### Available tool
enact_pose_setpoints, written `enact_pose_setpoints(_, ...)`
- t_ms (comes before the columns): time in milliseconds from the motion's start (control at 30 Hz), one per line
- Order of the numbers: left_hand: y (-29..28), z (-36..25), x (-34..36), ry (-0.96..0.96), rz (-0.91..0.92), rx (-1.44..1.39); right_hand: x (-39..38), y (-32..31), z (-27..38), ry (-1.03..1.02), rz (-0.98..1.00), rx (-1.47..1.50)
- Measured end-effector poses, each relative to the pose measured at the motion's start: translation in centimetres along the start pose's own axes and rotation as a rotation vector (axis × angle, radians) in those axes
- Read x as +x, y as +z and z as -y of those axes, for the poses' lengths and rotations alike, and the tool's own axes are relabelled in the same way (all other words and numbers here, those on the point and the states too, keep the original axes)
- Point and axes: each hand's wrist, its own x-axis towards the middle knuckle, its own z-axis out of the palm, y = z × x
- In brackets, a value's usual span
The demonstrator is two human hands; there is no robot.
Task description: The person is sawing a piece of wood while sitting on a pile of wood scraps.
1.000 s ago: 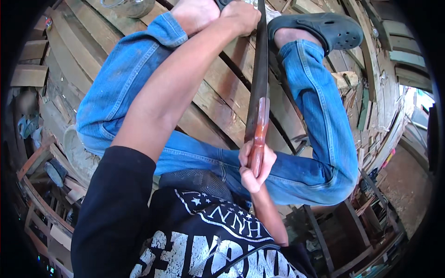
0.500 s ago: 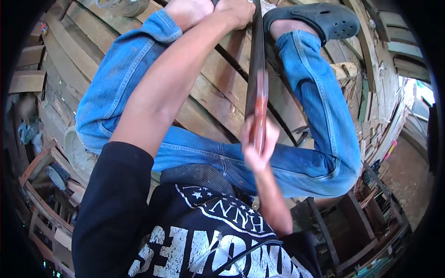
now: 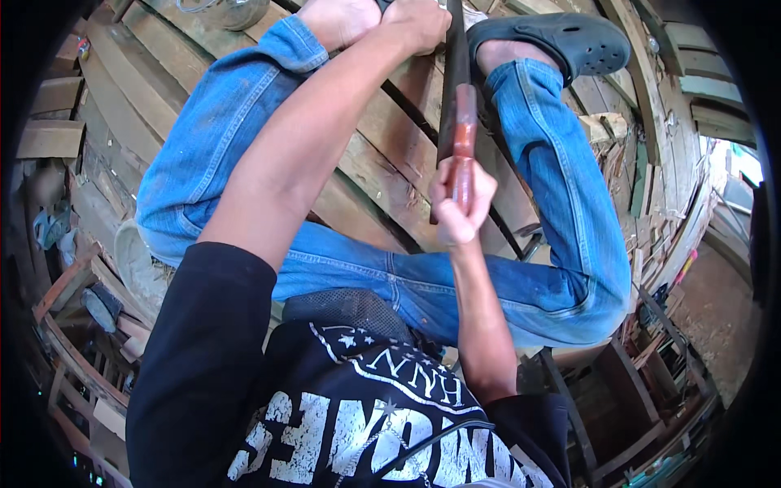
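My right hand (image 3: 462,199) is closed round a glossy reddish-brown handle (image 3: 464,138) with a paler upper end, lying along a long dark flat bar (image 3: 452,69). The bar runs away from me between my legs to the top edge; its far end is out of view. My left hand (image 3: 416,24) is closed at the top, beside the bar and my bare left foot (image 3: 333,20); what its fingers hold is hidden.
My jeans-clad legs (image 3: 569,203) are bent on slatted planks (image 3: 366,171), the right foot in a grey clog (image 3: 586,45). A container (image 3: 236,12) stands top left. Loose boards (image 3: 49,138) and scraps lie around, with a wooden frame (image 3: 610,407) at lower right.
My right hand has moved away from me along the dark bar with the handle in it. My left hand has shifted slightly and stays closed near the top.
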Motion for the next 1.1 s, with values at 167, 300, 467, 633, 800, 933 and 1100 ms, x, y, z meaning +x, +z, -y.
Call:
enact_pose_setpoints(167,0.4,0.8,1.1,-0.027,-0.026,-0.016,-4.2,-0.3,-1.1,-0.055,-0.170,-0.098)
enact_pose_setpoints(300,-0.1,0.1,-0.1,0.005,-0.027,-0.041,0.4,-0.2,-0.4,-0.055,0.051,0.021)
enact_pose_setpoints(467,0.6,0.4,0.6,0.001,-0.059,-0.052,-5.0,-1.8,-1.2,-0.035,-0.005,0.049)
enact_pose_setpoints(633,0.6,0.2,-0.1,0.005,-0.085,-0.072,-1.9,0.3,-0.7,-0.088,-0.022,-0.054)
enact_pose_setpoints(800,0.6,0.7,0.5,-0.008,-0.059,-0.090,-4.9,-2.0,-1.5,-0.065,0.035,-0.046)
enact_pose_setpoints(933,0.5,0.7,-0.1,-0.009,-0.065,0.005,-0.7,-0.3,-1.3,-0.031,0.042,-0.026)
enact_pose_setpoints(1100,0.2,0.4,0.1,-0.034,-0.046,-0.045,-2.4,-0.5,-1.8,-0.071,-0.001,0.029)
